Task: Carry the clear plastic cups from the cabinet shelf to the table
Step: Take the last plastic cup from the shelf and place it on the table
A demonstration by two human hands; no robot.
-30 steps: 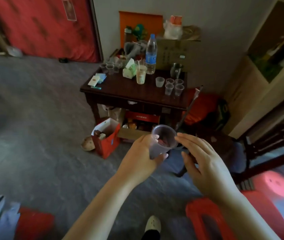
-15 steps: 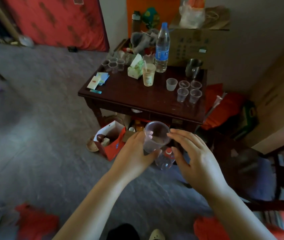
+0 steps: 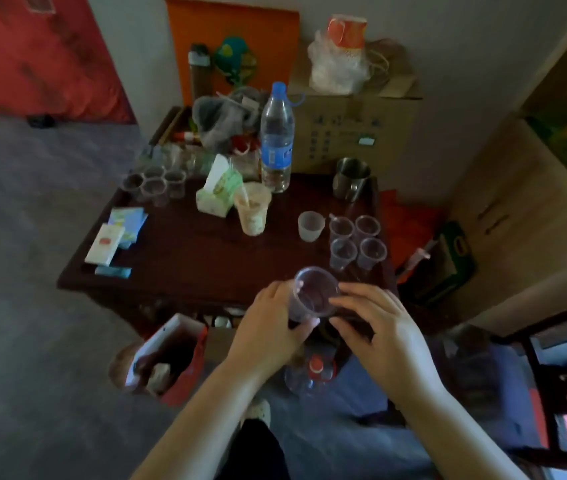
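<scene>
My left hand [image 3: 268, 330] grips a clear plastic cup [image 3: 313, 294] by its side, just above the near edge of the dark wooden table [image 3: 199, 261]. My right hand [image 3: 379, 337] touches the cup's rim and right side with its fingertips. Several clear cups [image 3: 358, 242] stand in a tight cluster on the table's right part, beyond the held cup. A frosted white cup [image 3: 311, 226] stands just left of them. Another cluster of clear cups [image 3: 155, 183] sits at the table's far left corner.
On the table stand a water bottle [image 3: 277, 140], a drink cup with a straw [image 3: 252, 213], a tissue pack [image 3: 218, 195], a steel mug [image 3: 351, 178] and cards [image 3: 112, 237]. A cardboard box [image 3: 354, 129] sits behind. A red box [image 3: 168, 358] and a bottle [image 3: 309, 375] lie below; a chair [image 3: 552, 375] is right.
I have come closer to the table. Both hands with the cup have moved forward from over the floor to the table's near edge, and my right fingers now touch the cup.
</scene>
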